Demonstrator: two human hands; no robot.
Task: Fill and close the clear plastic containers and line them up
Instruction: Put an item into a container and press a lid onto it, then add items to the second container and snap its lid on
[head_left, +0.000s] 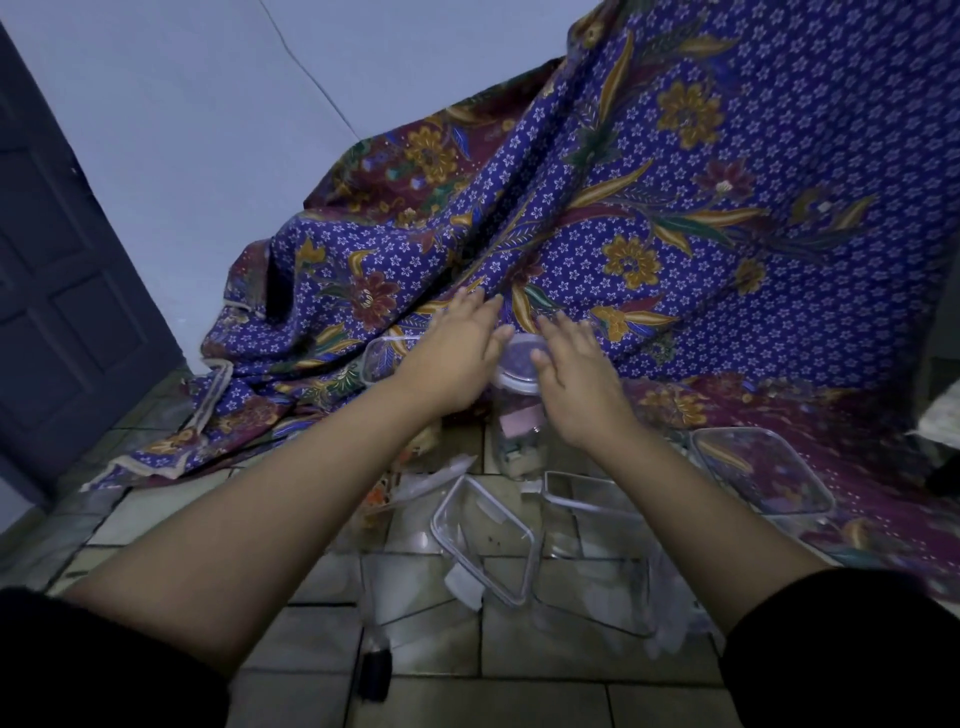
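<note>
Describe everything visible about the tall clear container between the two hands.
The tall clear container stands upright on the tiled floor, just in front of the draped floral cloth. It looks like transparent plastic, with a clear lid on top. Inside show pinkish and pale pieces, too blurred to identify. The left hand and right hand flank the lid, fingers spread; whether they press it cannot be told.

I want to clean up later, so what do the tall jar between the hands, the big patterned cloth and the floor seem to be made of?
Tall jar: clear, glossy plastic by the look; its contents show through the wall.
Patterned cloth: soft woven fabric, matte, printed with flowers; it drapes in folds.
Floor: pale glazed tiles, likely ceramic; grout lines and a faint sheen.
</note>
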